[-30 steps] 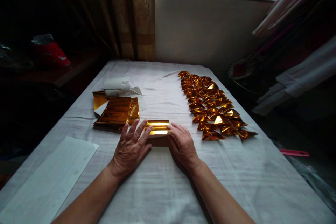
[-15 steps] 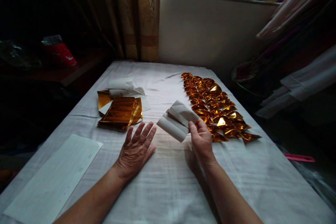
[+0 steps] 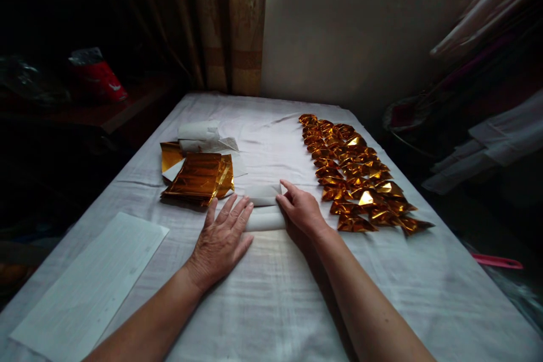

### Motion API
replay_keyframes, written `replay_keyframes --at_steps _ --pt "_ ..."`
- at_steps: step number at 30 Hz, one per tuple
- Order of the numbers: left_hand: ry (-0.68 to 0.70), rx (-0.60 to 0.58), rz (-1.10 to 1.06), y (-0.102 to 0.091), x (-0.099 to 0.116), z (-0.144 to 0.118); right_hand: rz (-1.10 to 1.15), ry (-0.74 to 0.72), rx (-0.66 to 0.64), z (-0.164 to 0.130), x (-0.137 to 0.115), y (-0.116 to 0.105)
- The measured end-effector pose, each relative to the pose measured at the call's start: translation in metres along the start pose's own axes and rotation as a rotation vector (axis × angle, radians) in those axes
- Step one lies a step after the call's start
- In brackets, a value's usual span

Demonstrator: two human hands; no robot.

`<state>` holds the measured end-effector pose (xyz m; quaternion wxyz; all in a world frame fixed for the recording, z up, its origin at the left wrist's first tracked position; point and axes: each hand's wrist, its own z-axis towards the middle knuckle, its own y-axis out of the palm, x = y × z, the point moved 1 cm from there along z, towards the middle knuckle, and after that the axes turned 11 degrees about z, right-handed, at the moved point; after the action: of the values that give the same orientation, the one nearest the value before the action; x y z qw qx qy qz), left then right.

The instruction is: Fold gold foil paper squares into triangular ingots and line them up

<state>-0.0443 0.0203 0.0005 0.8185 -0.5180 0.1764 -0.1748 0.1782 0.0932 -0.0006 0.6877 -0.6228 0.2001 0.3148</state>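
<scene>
White cloth-covered table (image 3: 271, 305) in a dim room, curtain and pale wall behind. Item in hand: one folded sheet (image 3: 263, 206), white side up, lying flat at the table's middle between the two hands, its long axis running left to right across the view. Left hand (image 3: 223, 240): palm down, fingers spread and flat, the fingertips resting on the sheet's left end. Right hand (image 3: 302, 210): fingers together and extended, pressing the sheet's right end, the forefinger reaching toward its far corner; neither hand grips. Both hands lie equally near, one at each short end. Left of the sheet, beside the left hand: a stack of gold foil sheets (image 3: 197, 179) with white pieces behind it. Right of the right hand, near it: rows of folded gold pieces (image 3: 356, 172). Near left corner: a large white paper (image 3: 91, 283). Hidden: the sheet's ends under the fingers; whether its underside is gold cannot be told. Room edges too dark to read.
</scene>
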Motion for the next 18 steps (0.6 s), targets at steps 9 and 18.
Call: replay_keyframes --at_steps 9,18 --pt "0.024 -0.142 -0.095 0.012 -0.004 0.001 -0.085 -0.165 0.107 -0.012 0.000 0.008" --pt "0.006 -0.167 -0.100 0.011 -0.003 0.001 -0.236 -0.386 -0.266 -0.058 -0.014 0.007"
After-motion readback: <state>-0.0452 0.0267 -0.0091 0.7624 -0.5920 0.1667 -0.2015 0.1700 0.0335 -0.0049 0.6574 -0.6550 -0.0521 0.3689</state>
